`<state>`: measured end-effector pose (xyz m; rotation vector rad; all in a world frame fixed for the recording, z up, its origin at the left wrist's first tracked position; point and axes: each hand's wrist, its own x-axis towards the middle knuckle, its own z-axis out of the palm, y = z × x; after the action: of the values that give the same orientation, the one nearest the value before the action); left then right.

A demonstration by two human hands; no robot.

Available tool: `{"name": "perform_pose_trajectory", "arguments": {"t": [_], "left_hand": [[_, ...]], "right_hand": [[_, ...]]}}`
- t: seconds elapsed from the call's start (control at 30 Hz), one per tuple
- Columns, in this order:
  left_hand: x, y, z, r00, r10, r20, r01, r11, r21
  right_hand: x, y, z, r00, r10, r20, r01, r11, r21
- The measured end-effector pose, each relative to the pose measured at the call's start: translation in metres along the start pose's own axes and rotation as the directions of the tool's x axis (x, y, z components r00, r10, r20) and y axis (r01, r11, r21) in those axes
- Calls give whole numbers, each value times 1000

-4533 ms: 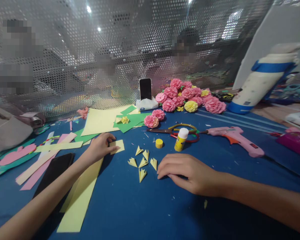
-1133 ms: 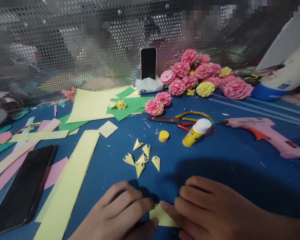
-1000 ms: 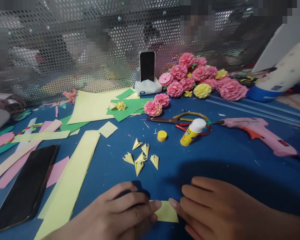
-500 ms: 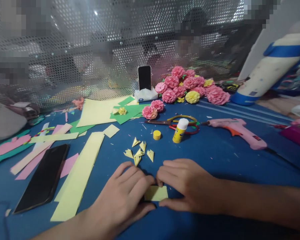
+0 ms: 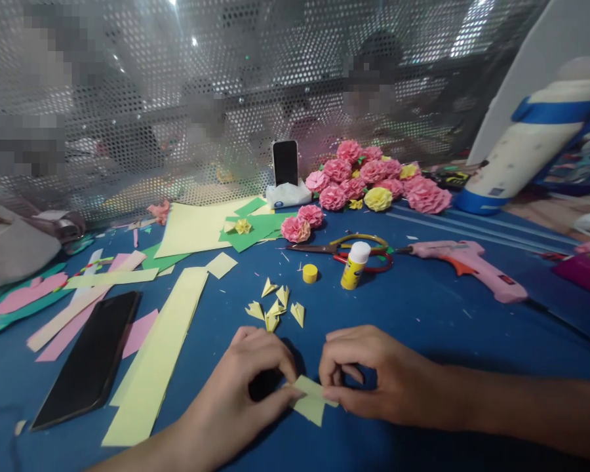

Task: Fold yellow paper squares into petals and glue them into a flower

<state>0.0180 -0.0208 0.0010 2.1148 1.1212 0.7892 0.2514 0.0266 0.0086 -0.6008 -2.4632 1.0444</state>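
Note:
Between my hands is a small piece of pale yellow paper (image 5: pixel 309 408), partly folded, with one flap angled downward. My left hand (image 5: pixel 248 380) pinches its left edge between thumb and fingertips. Opposite, my right hand (image 5: pixel 368 373) has thumb and curled fingers closed on the right end. Just beyond lie several small folded yellow paper pieces (image 5: pixel 275 308), grouped on the blue tabletop (image 5: pixel 216 367). A glue stick (image 5: pixel 354 265) with a white base stands behind my right hand, its yellow cap (image 5: pixel 310 273) off beside it.
Scissors (image 5: pixel 344 249) and a pink glue gun (image 5: pixel 472 262) lie behind and to the right. Pink paper flowers (image 5: pixel 339 170) are piled at the back, near a propped phone (image 5: pixel 286 162). Yellow paper strips (image 5: pixel 162 354) and a black phone (image 5: pixel 86 360) lie left. A tilted bottle (image 5: pixel 531 144) stands right.
The yellow paper was a flat rectangle under my fingers; now it is turned and partly opened, a flap pointing down. My hands have shifted to pinch it at its two sides. The view tilted slightly upward.

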Motion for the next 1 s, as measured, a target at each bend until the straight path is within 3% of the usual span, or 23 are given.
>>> {"name": "perform_pose_trajectory", "arguments": {"t": [0.13, 0.3, 0.53, 0.63, 0.73, 0.87, 1.0], "left_hand": [[2, 2, 1, 995, -81, -66, 84, 996, 42], [8, 3, 4, 997, -41, -60, 52, 981, 187], [7, 0, 3, 1000, 3, -23, 2, 978, 209], [5, -2, 1, 997, 77, -3, -74, 973, 218], [0, -6, 0, 974, 228, 7, -220, 932, 287], [-7, -11, -2, 895, 446, -19, -402, 823, 402], [-10, -9, -6, 849, 527, 32, -466, 721, 513]], "right_hand": [[1, 1, 2, 999, 40, -36, -43, 995, -91], [4, 2, 3, 996, 89, -23, -92, 961, -261], [6, 13, -3, 999, -37, 38, 48, 946, -320], [4, 16, -8, 975, -193, 107, 218, 916, -337], [2, 17, -11, 928, -331, 171, 372, 831, -414], [0, 15, -12, 892, -414, 184, 449, 752, -483], [1, 11, -12, 852, -495, 171, 502, 679, -535]]}}
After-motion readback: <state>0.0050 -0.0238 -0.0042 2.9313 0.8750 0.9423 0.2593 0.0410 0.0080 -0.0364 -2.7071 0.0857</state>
